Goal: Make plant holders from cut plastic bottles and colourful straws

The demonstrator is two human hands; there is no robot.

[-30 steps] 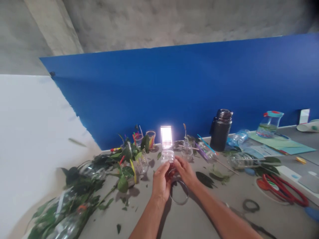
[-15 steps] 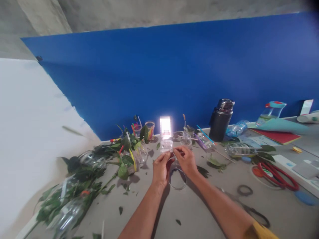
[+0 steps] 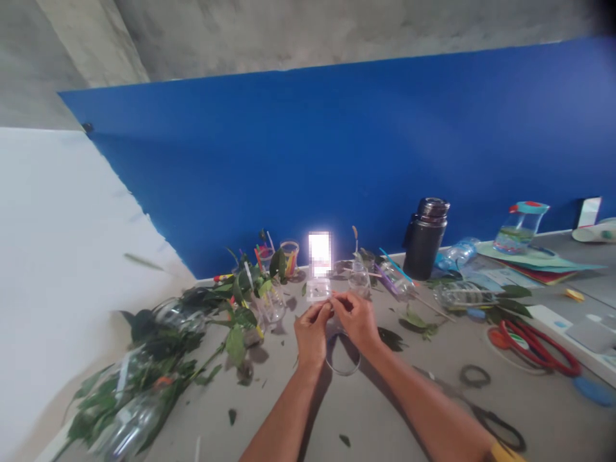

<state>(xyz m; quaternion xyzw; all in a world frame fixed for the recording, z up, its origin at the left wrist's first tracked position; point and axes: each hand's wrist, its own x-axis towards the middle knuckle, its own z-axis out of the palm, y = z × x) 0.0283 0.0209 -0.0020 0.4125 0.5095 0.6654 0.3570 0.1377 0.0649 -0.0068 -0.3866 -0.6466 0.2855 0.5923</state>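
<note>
My left hand [image 3: 312,330] and my right hand [image 3: 357,319] meet low over the table, fingertips pinched together. What lies between them is too small to make out. A thin pale ring or wire loop [image 3: 343,374] lies below, between my wrists; whether it joins what I pinch cannot be told. Just beyond my fingers stands a clear plastic holder [image 3: 318,290] with a bright, blurred screen [image 3: 320,253] above it. Near my right hand is a small clear bottle [image 3: 359,281] with a stem in it.
Leafy stems [image 3: 178,350] and clear bottles crowd the left. A black flask [image 3: 426,240] stands back right. Further right are a jug [image 3: 522,228], red-handled scissors [image 3: 539,350] and a white power strip [image 3: 572,333]. Dark scissors [image 3: 498,420] lie near my right forearm.
The view has tilted up slightly, so most things sit a little lower. My hands stay pinched together in nearly the same place, with small finger shifts.
</note>
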